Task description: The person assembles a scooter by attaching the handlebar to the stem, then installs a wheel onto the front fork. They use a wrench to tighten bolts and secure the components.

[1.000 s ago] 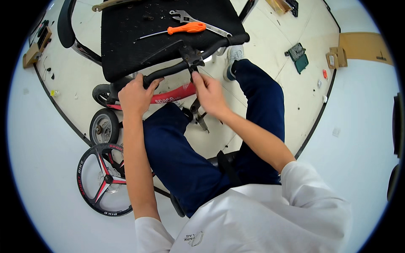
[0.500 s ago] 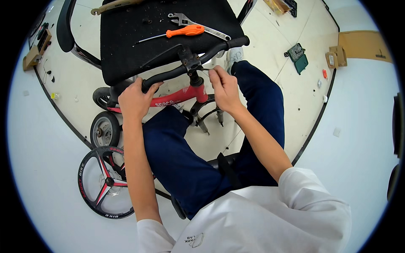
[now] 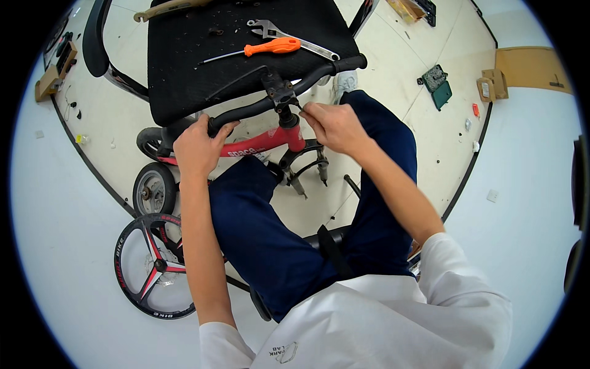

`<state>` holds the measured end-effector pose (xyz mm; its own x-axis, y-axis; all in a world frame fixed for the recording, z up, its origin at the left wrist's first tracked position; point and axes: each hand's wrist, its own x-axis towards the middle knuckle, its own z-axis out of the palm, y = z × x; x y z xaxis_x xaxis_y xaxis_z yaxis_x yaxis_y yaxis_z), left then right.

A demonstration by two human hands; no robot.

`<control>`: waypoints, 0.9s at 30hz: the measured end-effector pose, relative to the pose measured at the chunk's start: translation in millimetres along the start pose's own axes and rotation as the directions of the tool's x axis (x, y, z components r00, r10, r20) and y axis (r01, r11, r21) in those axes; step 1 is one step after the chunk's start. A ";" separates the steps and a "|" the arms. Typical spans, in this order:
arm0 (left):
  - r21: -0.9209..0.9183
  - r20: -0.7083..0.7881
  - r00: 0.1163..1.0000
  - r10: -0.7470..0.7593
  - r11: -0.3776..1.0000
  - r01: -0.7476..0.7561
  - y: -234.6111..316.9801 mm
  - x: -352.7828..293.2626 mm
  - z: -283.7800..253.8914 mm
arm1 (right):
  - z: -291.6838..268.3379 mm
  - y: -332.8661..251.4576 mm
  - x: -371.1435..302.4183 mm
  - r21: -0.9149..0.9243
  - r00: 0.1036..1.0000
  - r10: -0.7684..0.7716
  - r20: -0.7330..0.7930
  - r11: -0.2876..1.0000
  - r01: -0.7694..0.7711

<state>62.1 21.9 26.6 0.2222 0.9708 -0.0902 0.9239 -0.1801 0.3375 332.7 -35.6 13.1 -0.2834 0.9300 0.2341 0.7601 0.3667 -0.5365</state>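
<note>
White lettering [image 3: 241,152] marks red bike frame [image 3: 278,139] as L hand [image 3: 198,146] wraps blk handlebar [image 3: 246,111] & R hand [image 3: 337,125] pinches thin tool [image 3: 299,107]

Cannot make out the thin dark piece [image 3: 298,107] at the fingertips of the right hand [image 3: 332,126]: mostly covered and too small to name. Cannot see the stretch of black handlebar [image 3: 243,112] beneath the left hand [image 3: 200,144]. Lose part of the three-spoked wheel [image 3: 160,265] behind the left forearm [image 3: 206,246]. Find the black chair [image 3: 184,80] and beige bar [image 3: 173,7] cut off by the top edge, dark shapes [image 3: 580,184] by the right rim. Cannot identify the dark bit [image 3: 216,31] on the chair.
</note>
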 end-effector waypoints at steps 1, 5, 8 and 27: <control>0.004 -0.002 1.000 0.000 1.000 0.000 -0.9 0.9 -0.9 | -6.1 5.5 4.2 -0.054 0.993 -0.077 0.085 0.995 0.081; -0.007 -0.062 0.998 0.021 1.000 -0.021 -21.1 -2.8 -9.4 | -25.9 10.0 32.1 0.009 0.963 -0.089 0.256 0.996 0.089; -0.055 -0.025 0.999 0.023 0.998 -0.024 -26.2 -11.2 -64.5 | -65.1 -37.9 53.2 0.115 0.974 0.028 0.224 0.992 -0.055; -0.086 -0.263 0.965 -0.025 0.996 0.003 46.3 -23.5 -31.8 | -23.9 -34.2 3.3 0.592 0.929 0.368 0.051 0.738 -0.324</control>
<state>89.7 -4.3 74.2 0.1091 0.9826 0.1507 0.8941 -0.1632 0.4171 319.8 -45.6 51.6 -0.0133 0.9997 -0.0209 0.3070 -0.0158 -0.9516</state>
